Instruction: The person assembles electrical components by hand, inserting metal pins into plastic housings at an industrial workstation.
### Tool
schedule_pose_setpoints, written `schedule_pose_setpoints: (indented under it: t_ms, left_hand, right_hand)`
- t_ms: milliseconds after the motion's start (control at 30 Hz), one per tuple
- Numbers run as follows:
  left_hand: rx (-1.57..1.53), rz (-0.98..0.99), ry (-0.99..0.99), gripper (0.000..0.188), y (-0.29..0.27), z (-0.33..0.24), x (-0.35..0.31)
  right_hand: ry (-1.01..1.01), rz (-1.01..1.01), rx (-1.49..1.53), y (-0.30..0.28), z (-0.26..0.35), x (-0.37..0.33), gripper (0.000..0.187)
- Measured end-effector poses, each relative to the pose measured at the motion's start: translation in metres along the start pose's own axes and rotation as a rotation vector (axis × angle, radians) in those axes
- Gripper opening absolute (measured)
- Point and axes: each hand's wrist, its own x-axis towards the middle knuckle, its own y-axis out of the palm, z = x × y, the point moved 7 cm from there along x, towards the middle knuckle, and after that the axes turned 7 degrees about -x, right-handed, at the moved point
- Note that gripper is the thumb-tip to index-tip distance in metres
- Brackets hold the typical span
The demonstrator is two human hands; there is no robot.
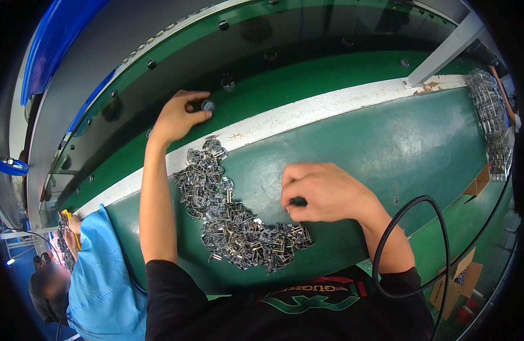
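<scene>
My left hand (179,117) reaches over the green conveyor belt, thumb and forefinger closed on either side of a small round clear-grey part (208,105). Whether that part rests on the belt is hard to tell. My right hand (324,193) is above the green tabletop (353,136), its fingers curled in with the tips pressed together. Whatever it holds, if anything, is hidden in the curl. Between my arms lies a long heap of small round parts with metal pins (239,227), nearest my right fingertips at its right end.
A white rail (307,111) separates tabletop and conveyor belt (324,74). Another small part (228,83) stands on the belt. A black cable (381,244) loops by my right forearm. More metal parts (489,125) are piled far right; a cardboard box (458,284) stands below. A co-worker (49,284) is at left.
</scene>
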Motion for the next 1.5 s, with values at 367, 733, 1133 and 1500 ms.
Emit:
schedule_pose_setpoints:
  t_ms: [367,733,1133,1500]
  left_hand:
    - [-0.728,0.182,-0.019,0.042,0.037,-0.064,-0.056]
    - [-0.983,0.45,-0.05,0.043,0.063,-0.114,-0.102]
    - [-0.699,0.363,0.075,0.035,0.066,-0.127,-0.111]
    - [-0.786,0.387,0.002,0.036,0.067,-0.125,-0.111]
  right_hand:
    - [0.057,-0.535,0.657,-0.035,-0.017,0.007,0.014]
    - [-0.108,-0.645,0.357,-0.049,0.008,0.002,0.027]
    - [-0.033,-0.727,0.25,-0.045,0.009,-0.002,0.019]
    - [-0.097,-0.828,0.176,-0.04,0.018,-0.003,0.016]
